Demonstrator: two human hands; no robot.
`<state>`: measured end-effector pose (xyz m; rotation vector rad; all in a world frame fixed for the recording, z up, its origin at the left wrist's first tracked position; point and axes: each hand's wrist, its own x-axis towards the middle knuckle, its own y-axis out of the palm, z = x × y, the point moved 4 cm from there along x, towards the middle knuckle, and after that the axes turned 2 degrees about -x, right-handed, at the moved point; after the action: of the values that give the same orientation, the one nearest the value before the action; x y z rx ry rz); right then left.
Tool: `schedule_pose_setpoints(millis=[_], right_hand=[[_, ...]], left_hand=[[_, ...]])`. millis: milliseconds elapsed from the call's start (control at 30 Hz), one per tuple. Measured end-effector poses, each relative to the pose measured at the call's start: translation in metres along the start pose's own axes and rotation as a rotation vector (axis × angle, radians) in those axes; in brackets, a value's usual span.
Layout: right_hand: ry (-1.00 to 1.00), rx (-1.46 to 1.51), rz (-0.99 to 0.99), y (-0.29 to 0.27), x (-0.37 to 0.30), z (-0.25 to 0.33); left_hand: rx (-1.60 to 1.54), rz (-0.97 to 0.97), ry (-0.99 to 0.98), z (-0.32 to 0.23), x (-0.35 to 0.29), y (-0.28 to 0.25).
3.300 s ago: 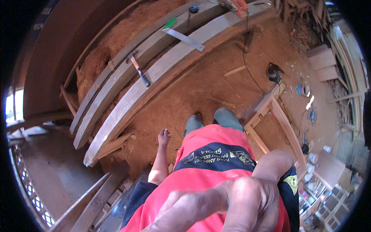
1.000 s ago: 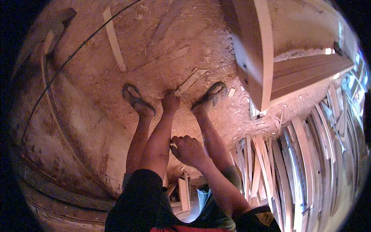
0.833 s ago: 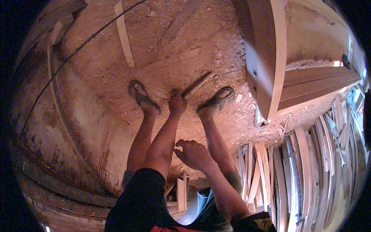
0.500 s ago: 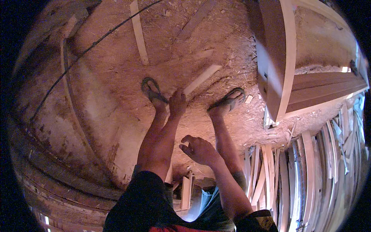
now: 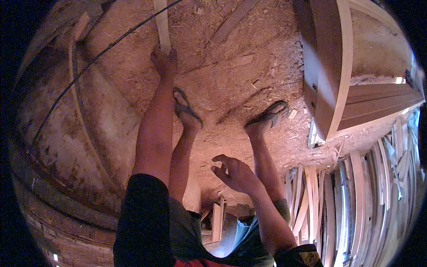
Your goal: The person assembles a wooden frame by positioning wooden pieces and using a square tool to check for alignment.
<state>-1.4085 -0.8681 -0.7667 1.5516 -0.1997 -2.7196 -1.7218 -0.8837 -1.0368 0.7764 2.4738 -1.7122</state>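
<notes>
My left hand point(image 5: 165, 61) is stretched far forward over the dirt floor, beyond my left foot. Its fingers close on the near end of a pale wooden strip point(image 5: 162, 26), which runs away toward the top of the view. Part of the grip is hidden behind the back of the hand. My right hand point(image 5: 235, 173) hangs in the air in front of my right shin, holding nothing. Its thumb and fingers are loosely bent and apart.
Wood shavings cover the floor point(image 5: 240, 89) around my sandals. A black cable point(image 5: 106, 49) crosses at the upper left, near a pale curved panel point(image 5: 102, 120). A large wooden frame point(image 5: 331, 80) stands at the right. Many upright boards point(image 5: 356, 196) lean at the lower right.
My left hand has moved forward and left, from beside my left foot to the far strip. The short board it held earlier no longer shows there. The right hand has barely moved.
</notes>
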Motion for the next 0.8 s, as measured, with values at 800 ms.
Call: schedule_pose_setpoints(millis=[800], right_hand=[[-0.174, 0.081, -0.064, 0.019, -0.007, 0.016]], left_hand=[[-0.544, 0.36, -0.311, 0.015, -0.172, -0.078]])
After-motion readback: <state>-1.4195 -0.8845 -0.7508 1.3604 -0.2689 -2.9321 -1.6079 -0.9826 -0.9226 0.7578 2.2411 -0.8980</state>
